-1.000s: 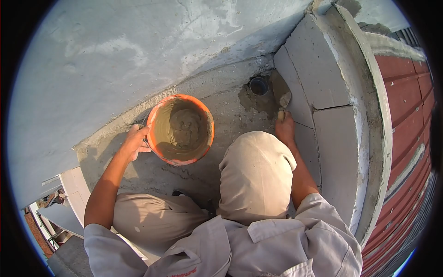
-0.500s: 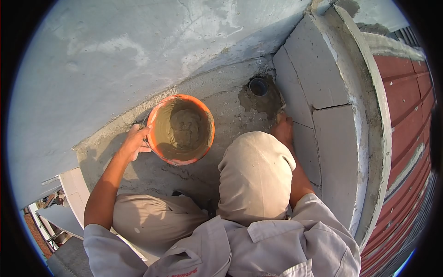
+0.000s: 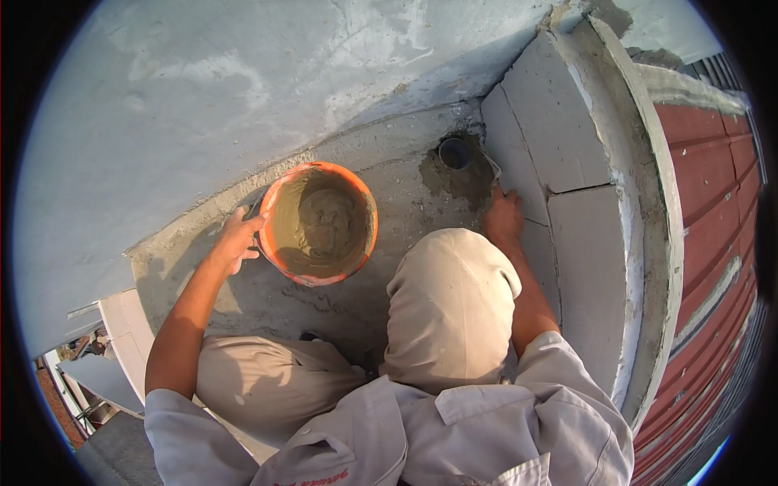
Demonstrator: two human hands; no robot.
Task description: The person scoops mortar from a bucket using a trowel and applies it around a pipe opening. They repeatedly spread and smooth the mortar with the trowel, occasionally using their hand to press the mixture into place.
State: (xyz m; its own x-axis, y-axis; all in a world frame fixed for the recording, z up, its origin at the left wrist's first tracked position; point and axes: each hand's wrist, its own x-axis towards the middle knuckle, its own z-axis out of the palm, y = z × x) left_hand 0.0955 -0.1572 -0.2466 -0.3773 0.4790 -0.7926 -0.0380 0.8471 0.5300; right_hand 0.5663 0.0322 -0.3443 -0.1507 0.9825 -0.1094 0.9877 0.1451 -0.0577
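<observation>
Left hand gripping the bucket, right hand grasping the trowel (edge-on from here), light strokes seem best beside the open pipe.

Sunlit building site, bare block wall, bucket of wet mortar, rough concrete floor, red ribbed sheeting

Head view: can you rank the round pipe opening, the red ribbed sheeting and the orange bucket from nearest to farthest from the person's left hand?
From the left hand:
1. Orange bucket: nearest, with the hand at its left side.
2. Round pipe opening: beyond the bucket, to the right.
3. Red ribbed sheeting: farthest, at the far right.
</observation>
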